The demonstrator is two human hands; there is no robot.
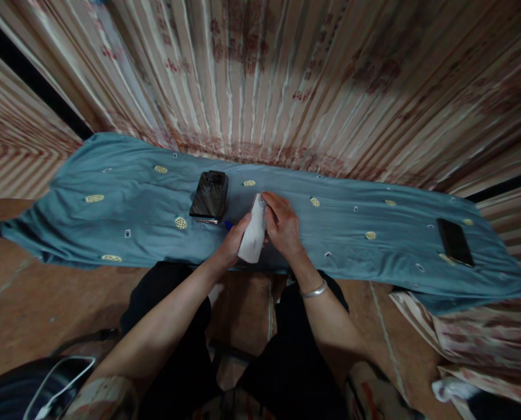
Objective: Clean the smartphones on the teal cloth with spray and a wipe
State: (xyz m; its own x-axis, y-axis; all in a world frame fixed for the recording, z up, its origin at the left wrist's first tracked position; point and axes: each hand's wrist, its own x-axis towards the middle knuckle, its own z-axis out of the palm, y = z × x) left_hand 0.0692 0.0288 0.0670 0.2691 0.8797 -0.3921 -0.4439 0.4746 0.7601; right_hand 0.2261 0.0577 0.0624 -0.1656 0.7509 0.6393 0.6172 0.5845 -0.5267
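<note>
A white, elongated, slightly tapered object (253, 233) is held at a tilt over the middle of the cloth; its kind is hard to make out. My left hand (234, 240) grips its lower left side, with the thumb along its edge. At the upper end, the bent fingers of my right hand (283, 223) pinch or press near the tip; whether they hold a second small thing there is hidden. A small bit of something blue (228, 225) shows just beyond my left hand. Left of the hands lies a stack of dark, glossy, phone-like slabs (209, 195).
Blue-green cloth (343, 227) with yellow motifs covers the long, narrow surface. A black phone (455, 241) lies near its right end. Patterned curtains (260, 87) hang right behind. At the lower left, a white cable (54, 379) rests on a dark seat.
</note>
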